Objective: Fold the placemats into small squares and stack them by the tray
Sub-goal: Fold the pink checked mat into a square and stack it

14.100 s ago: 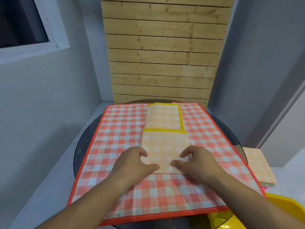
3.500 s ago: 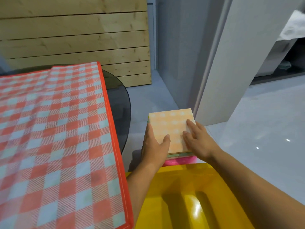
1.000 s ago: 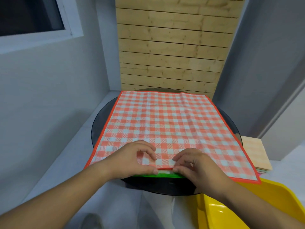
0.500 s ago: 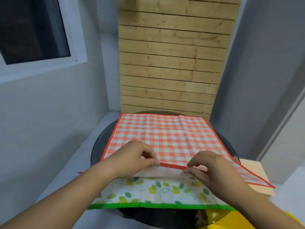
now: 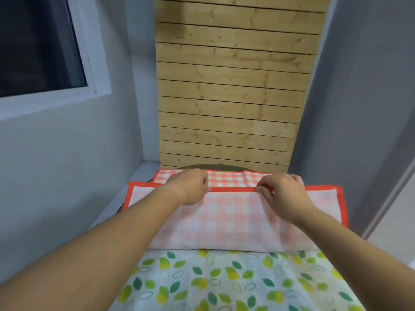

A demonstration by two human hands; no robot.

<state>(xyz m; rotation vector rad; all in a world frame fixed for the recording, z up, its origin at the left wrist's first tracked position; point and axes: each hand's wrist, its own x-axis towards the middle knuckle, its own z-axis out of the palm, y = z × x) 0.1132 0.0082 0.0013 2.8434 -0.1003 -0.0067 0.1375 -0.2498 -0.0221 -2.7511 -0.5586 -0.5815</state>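
A red checked placemat [image 5: 233, 218] with an orange border lies folded over itself, its pale underside facing up. My left hand [image 5: 190, 187] and my right hand [image 5: 280, 191] each pinch its near border, now carried to the far side and almost level with the far edge. A strip of the placemat's checked face shows beyond my hands. Under it lies a white placemat with green and yellow leaves [image 5: 235, 281], uncovered at the near side. The tray and the folded stack are out of view.
The mats lie on a round dark glass table [image 5: 211, 166], only its far rim showing. A wooden slatted panel [image 5: 231, 86] stands behind it. Grey walls close in on both sides, with a window [image 5: 38, 46] at upper left.
Both hands have carried the red placemat's near edge away from me over the mat, folding it in half. More of the leaf-print placemat is uncovered. The view has tilted up.
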